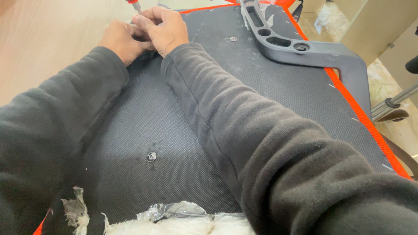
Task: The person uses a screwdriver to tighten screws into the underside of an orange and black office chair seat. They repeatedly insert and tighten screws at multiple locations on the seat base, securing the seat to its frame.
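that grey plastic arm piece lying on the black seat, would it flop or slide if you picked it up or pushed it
The grey plastic arm piece is thick and moulded with cut-out holes, so it probably stays stiff and fairly light when lifted. It rests on the woven black seat fabric, which likely grips a little, so a push should slide it slowly. Its flat, bent shape looks unlikely to roll.

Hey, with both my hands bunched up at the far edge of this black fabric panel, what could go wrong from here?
1. The left hand and right hand crowd around the red-handled tool; if it slips, its tip might jab a finger.
2. The right sleeve lies across the black fabric panel, so it may snag the round metal fastener.
3. The grey plastic armrest bracket looks loosely placed and might slide off.
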